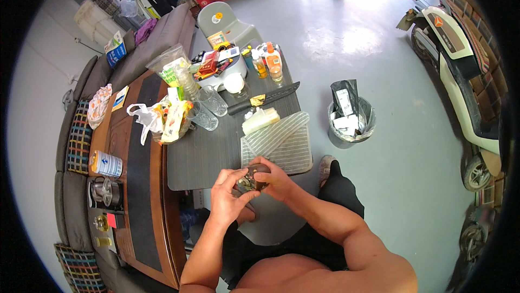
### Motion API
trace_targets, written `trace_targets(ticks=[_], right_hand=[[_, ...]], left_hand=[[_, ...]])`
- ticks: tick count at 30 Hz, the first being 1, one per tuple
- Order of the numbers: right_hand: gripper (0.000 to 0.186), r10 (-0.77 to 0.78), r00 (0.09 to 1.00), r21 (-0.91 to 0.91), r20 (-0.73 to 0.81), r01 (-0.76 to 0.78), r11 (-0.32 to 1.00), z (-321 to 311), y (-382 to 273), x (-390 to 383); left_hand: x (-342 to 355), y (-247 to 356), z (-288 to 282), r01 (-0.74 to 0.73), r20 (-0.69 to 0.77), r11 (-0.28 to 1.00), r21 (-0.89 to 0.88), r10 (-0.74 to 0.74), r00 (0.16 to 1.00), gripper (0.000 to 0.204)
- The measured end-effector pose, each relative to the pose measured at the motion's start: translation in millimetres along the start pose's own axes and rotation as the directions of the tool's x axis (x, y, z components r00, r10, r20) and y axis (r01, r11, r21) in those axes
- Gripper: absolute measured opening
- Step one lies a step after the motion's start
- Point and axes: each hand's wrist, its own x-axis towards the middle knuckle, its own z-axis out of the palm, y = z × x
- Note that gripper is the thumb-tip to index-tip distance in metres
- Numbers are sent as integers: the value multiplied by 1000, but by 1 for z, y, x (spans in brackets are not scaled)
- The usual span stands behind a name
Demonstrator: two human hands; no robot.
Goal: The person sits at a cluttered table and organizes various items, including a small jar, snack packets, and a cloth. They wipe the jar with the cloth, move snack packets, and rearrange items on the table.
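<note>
Dark brown, pale-flecked, the rounded object (249,181) is up at the striped mat's (297,155) near edge, left hand (226,195) and right hand (277,181) cupping it, fingers curled snugly around! Beyond the mat, a long black knife (279,93).

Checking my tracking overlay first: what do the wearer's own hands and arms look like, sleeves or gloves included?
The left hand and right hand are ungloved. The left arm and right arm are sleeveless as far as they show. No watch, bracelet, cable or marking is visible; a thin ring can't be ruled out.
</note>
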Motion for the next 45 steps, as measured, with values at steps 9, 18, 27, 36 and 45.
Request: trace_targets(ticks=[9,18,27,36,45], right_hand=[[51,-11,1000,-100,-22,8,995,9,4,1],[62,13,987,-540,-161,-99,835,15,-1,2],[57,-246,960,-811,-132,38,583,3,13,12],[53,-338,938,-916,-71,73,396,9,4,14],[49,-386,921,-919,-51,108,380,4,5,17]], left_hand=[[4,5,4,-133,35,956,260,128,991,79],[3,-62,-32,359,-150,933,4,-354,923,46],[33,-91,-25,212,-115,883,419,-179,977,57],[32,-97,-19,133,-99,973,191,-115,988,57],[71,-112,-42,51,-309,986,160,1,951,41]])
